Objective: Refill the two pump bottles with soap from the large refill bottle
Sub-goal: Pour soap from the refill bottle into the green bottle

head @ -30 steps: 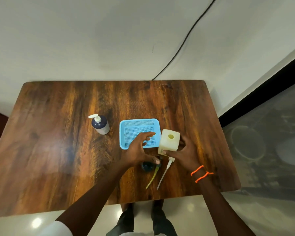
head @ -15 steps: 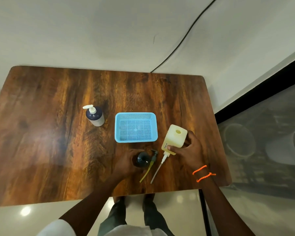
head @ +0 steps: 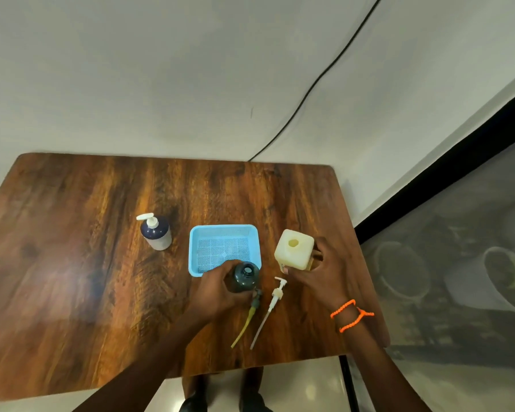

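Gripping the dark pump bottle (head: 246, 276) from its left side, your left hand (head: 217, 292) curls its fingers around the body and keeps it upright on the wooden table (head: 72, 292), just at the near edge of the blue basket (head: 223, 248). The bottle is dark green-black and round, and its neck is open with no pump on it. Your right hand (head: 324, 275) wraps around the right side of the large refill bottle (head: 293, 252), thumb at its near lower corner; that bottle is a pale cream, squarish jug with an uncapped round opening on top, standing right of the basket. Between your hands two loose pumps lie flat on the table: a dark pump with a yellowish tube (head: 247, 319), its head touching the dark bottle's base, and a white pump (head: 269, 307) just beside it. Well apart to the left, the second pump bottle (head: 156, 233), dark blue over a pale lower part, stands upright with its white pump fitted. An orange wristband (head: 351, 315) circles your right wrist.
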